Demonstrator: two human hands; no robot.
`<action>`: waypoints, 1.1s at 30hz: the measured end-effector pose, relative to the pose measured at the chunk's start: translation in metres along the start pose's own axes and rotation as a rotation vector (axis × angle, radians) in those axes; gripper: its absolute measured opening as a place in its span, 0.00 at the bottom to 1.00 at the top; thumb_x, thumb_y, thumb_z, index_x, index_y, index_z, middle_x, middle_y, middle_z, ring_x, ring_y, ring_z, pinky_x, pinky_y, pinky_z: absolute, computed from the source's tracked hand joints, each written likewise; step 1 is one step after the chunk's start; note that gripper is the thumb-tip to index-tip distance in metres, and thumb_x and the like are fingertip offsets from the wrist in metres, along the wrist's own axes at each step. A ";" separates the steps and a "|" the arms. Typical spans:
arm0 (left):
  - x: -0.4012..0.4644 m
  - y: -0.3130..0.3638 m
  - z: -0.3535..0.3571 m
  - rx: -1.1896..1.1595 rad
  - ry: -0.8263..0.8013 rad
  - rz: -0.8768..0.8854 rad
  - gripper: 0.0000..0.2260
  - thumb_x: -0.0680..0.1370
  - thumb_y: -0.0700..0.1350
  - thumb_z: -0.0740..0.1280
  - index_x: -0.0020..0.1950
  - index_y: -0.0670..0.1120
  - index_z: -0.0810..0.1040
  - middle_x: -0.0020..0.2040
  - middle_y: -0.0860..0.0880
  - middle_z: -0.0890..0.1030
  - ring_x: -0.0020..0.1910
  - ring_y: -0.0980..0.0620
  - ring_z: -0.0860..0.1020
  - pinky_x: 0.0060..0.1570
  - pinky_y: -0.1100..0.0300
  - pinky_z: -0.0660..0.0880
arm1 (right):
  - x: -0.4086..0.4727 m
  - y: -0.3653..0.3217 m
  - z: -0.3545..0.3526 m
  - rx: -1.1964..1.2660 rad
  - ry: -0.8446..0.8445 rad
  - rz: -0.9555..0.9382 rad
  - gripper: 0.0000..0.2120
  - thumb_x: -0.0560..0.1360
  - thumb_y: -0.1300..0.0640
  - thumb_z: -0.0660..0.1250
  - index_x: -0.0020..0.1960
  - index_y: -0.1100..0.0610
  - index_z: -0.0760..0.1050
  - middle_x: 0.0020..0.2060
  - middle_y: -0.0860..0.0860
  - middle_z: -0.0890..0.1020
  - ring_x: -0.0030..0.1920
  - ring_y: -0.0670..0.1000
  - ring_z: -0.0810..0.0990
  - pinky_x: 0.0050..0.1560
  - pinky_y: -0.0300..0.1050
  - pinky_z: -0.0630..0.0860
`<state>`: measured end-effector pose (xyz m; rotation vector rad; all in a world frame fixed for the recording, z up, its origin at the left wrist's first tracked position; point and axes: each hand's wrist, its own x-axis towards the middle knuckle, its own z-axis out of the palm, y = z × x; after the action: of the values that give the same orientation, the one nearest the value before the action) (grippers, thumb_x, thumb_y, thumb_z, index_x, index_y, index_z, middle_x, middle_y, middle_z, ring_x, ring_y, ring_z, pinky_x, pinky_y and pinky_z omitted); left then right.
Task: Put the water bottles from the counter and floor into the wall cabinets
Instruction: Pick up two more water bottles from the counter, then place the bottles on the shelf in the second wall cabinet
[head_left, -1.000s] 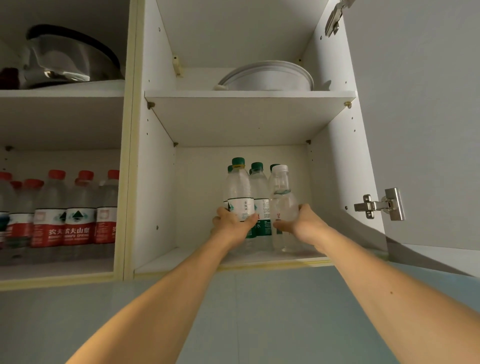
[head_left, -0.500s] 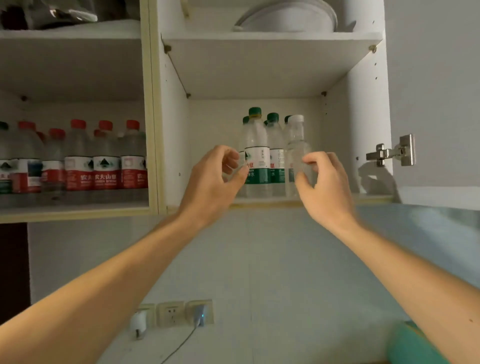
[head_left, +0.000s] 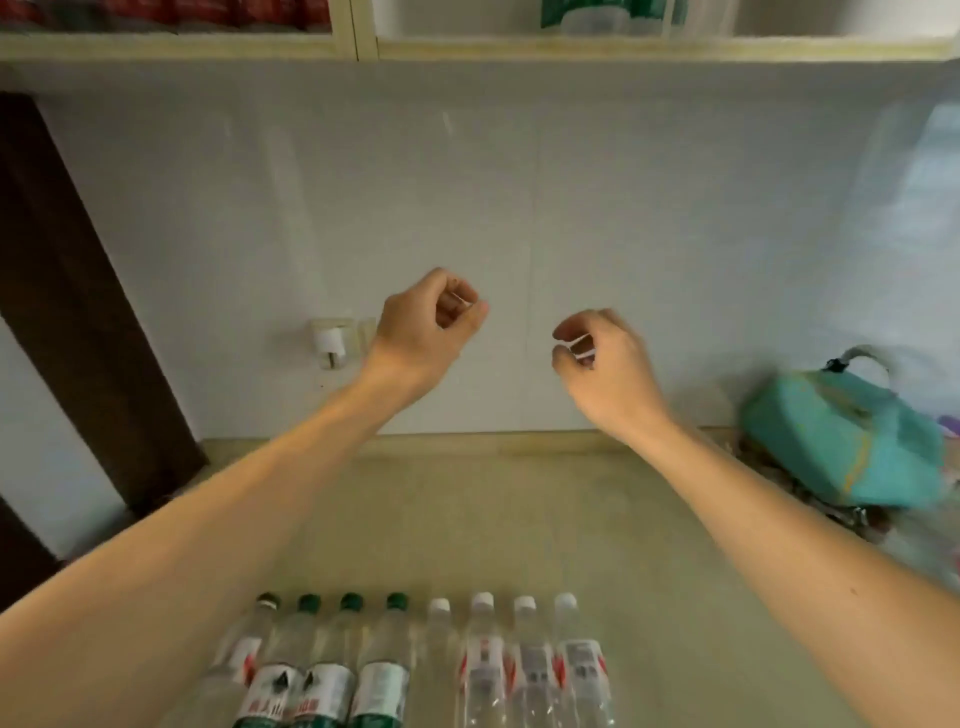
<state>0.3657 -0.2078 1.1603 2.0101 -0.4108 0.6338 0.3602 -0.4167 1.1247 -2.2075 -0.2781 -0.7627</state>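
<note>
– What is set out on the counter (head_left: 649, 519)?
– A row of bottles (head_left: 415, 670) is lined up at 6 o'clock, side by side, caps toward the wall. A bag (head_left: 841, 441) is placed at 3 o'clock against the wall.
– And higher up?
– A socket (head_left: 332, 340) is mounted at 9 o'clock; the wall cabinets (head_left: 467, 47) are fixed at 12 o'clock, bottles inside.

I stand in a home kitchen: wall cabinets (head_left: 467, 47) above a tiled backsplash (head_left: 519, 182), a wall socket (head_left: 332, 338), and a beige surface (head_left: 493, 519) before me.
</note>
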 end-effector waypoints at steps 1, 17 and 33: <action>-0.013 -0.015 0.007 -0.006 -0.036 -0.053 0.05 0.79 0.47 0.71 0.49 0.46 0.79 0.42 0.49 0.81 0.40 0.48 0.81 0.42 0.47 0.81 | -0.013 0.008 0.011 -0.013 -0.046 0.042 0.06 0.76 0.61 0.68 0.52 0.55 0.80 0.50 0.49 0.77 0.47 0.51 0.80 0.54 0.47 0.78; -0.182 -0.169 0.148 0.235 -0.640 -0.603 0.20 0.78 0.56 0.72 0.66 0.48 0.75 0.57 0.51 0.81 0.52 0.53 0.79 0.52 0.60 0.76 | -0.177 0.166 0.095 -0.127 -0.671 0.674 0.19 0.77 0.53 0.69 0.66 0.58 0.77 0.59 0.53 0.82 0.54 0.50 0.79 0.52 0.40 0.72; -0.189 -0.194 0.214 0.673 -0.967 -0.575 0.16 0.81 0.59 0.62 0.62 0.53 0.80 0.59 0.46 0.81 0.62 0.42 0.73 0.56 0.51 0.64 | -0.196 0.219 0.135 0.165 -0.653 1.047 0.09 0.74 0.59 0.73 0.53 0.61 0.81 0.38 0.51 0.82 0.34 0.45 0.79 0.31 0.34 0.74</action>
<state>0.3714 -0.2936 0.8261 2.8235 -0.1362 -0.7016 0.3546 -0.4591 0.8044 -1.9874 0.4734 0.5308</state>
